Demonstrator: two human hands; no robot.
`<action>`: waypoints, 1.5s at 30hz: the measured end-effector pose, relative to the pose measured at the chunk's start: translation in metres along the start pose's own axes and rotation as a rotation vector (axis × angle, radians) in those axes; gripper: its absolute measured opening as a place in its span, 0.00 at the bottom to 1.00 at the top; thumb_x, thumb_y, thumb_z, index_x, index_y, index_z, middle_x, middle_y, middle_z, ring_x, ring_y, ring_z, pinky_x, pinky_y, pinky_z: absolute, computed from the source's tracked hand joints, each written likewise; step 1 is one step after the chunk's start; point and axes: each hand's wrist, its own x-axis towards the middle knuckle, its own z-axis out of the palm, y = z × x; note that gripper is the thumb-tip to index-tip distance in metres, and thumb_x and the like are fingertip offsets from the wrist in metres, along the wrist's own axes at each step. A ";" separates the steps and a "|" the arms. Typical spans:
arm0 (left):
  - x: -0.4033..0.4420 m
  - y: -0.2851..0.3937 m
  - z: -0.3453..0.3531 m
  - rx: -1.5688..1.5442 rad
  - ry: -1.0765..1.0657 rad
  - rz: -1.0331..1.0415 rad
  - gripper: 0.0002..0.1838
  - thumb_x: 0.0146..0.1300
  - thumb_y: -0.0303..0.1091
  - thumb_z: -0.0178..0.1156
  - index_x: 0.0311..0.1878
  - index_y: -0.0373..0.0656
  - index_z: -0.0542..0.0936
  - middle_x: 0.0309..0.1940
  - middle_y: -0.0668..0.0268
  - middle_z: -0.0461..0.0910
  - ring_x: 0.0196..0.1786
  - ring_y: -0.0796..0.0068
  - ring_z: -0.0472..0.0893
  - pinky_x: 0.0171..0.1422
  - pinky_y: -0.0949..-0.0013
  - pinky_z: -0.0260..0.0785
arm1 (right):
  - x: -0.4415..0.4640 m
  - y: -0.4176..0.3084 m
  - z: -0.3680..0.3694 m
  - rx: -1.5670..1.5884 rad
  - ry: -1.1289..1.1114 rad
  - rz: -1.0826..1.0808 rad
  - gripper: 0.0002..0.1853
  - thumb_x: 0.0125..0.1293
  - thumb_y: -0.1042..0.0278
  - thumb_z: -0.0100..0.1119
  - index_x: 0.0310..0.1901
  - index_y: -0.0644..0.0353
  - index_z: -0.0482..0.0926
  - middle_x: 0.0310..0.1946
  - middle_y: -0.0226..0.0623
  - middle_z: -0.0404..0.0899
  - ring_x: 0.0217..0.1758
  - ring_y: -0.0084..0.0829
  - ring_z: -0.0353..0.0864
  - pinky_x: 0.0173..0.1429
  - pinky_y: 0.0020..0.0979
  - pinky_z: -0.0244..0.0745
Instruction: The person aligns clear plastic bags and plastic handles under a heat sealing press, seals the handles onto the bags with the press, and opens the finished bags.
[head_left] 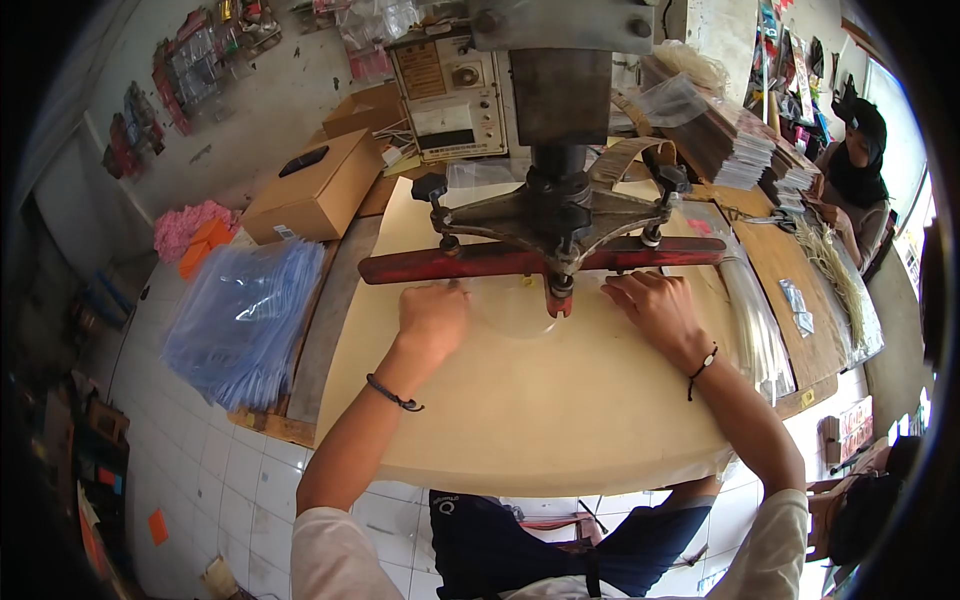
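Observation:
A press head (560, 200) stands over a tan sheet (540, 410) on the table, with a long red bar (490, 262) under its arms. Just in front of the bar lies a piece of clear plastic sheet (515, 318), with faint, partly curved edges. My left hand (435, 318) is closed at the plastic's left side, its fingertips largely hidden near the bar. On the right side, my right hand (655, 303) has its thumb and bent fingers together at the plastic's edge, close under the bar.
Bluish plastic sleeves (245, 320) are stacked at the left, before a cardboard box (315, 185) with a phone (304, 160) on it. A control unit (450, 95) stands behind. Clear strips (755, 325) and brown stacked panels (735, 145) lie right. Another person (860, 170) sits far right.

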 end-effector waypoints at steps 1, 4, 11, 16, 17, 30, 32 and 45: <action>-0.001 -0.001 -0.002 -0.005 0.002 0.004 0.25 0.77 0.46 0.48 0.65 0.39 0.78 0.34 0.58 0.88 0.40 0.60 0.88 0.44 0.54 0.79 | 0.001 0.000 0.000 -0.003 -0.003 0.000 0.09 0.69 0.58 0.66 0.37 0.53 0.86 0.29 0.32 0.86 0.28 0.36 0.85 0.30 0.37 0.79; -0.003 0.001 -0.006 0.017 -0.022 -0.027 0.25 0.77 0.47 0.49 0.65 0.39 0.78 0.33 0.59 0.88 0.40 0.60 0.88 0.44 0.55 0.78 | 0.003 -0.003 -0.001 0.000 -0.014 -0.006 0.09 0.69 0.58 0.66 0.37 0.53 0.86 0.29 0.32 0.86 0.29 0.36 0.86 0.31 0.37 0.79; -0.010 0.000 -0.016 0.063 -0.107 -0.100 0.24 0.75 0.50 0.52 0.61 0.41 0.82 0.34 0.60 0.89 0.41 0.60 0.88 0.45 0.55 0.78 | 0.007 -0.010 -0.004 0.060 -0.038 -0.049 0.08 0.70 0.60 0.65 0.42 0.53 0.87 0.34 0.31 0.87 0.35 0.34 0.87 0.36 0.35 0.81; -0.016 -0.012 -0.031 0.043 -0.186 -0.157 0.22 0.74 0.53 0.54 0.49 0.45 0.87 0.38 0.59 0.89 0.46 0.57 0.88 0.50 0.54 0.78 | 0.009 -0.012 -0.007 0.123 -0.050 -0.111 0.10 0.68 0.64 0.65 0.49 0.52 0.87 0.40 0.27 0.88 0.44 0.31 0.85 0.40 0.35 0.83; -0.018 -0.015 -0.036 0.036 -0.212 -0.177 0.22 0.74 0.54 0.54 0.47 0.46 0.88 0.38 0.59 0.89 0.47 0.57 0.88 0.52 0.54 0.78 | 0.010 -0.013 -0.008 0.140 -0.058 -0.135 0.11 0.68 0.65 0.65 0.50 0.51 0.87 0.42 0.27 0.88 0.46 0.31 0.85 0.41 0.35 0.84; -0.095 -0.003 -0.065 0.074 -0.314 -0.127 0.29 0.71 0.57 0.59 0.34 0.36 0.89 0.32 0.50 0.87 0.39 0.50 0.88 0.46 0.53 0.79 | 0.005 -0.016 -0.016 0.295 -0.108 -0.345 0.20 0.66 0.68 0.64 0.60 0.51 0.83 0.53 0.28 0.87 0.56 0.35 0.82 0.50 0.38 0.85; -0.109 0.006 -0.076 0.038 -0.387 -0.129 0.32 0.71 0.60 0.58 0.34 0.34 0.88 0.32 0.47 0.87 0.40 0.47 0.87 0.49 0.52 0.79 | 0.004 -0.017 -0.017 0.311 -0.111 -0.370 0.19 0.67 0.67 0.64 0.60 0.51 0.84 0.54 0.28 0.87 0.57 0.35 0.82 0.52 0.39 0.85; -0.157 0.054 -0.109 -0.560 -0.684 0.567 0.19 0.72 0.51 0.61 0.56 0.50 0.88 0.33 0.57 0.88 0.33 0.58 0.86 0.43 0.57 0.77 | 0.000 0.001 -0.029 0.457 -0.258 -0.240 0.15 0.64 0.66 0.65 0.53 0.50 0.87 0.48 0.31 0.88 0.52 0.42 0.82 0.55 0.44 0.81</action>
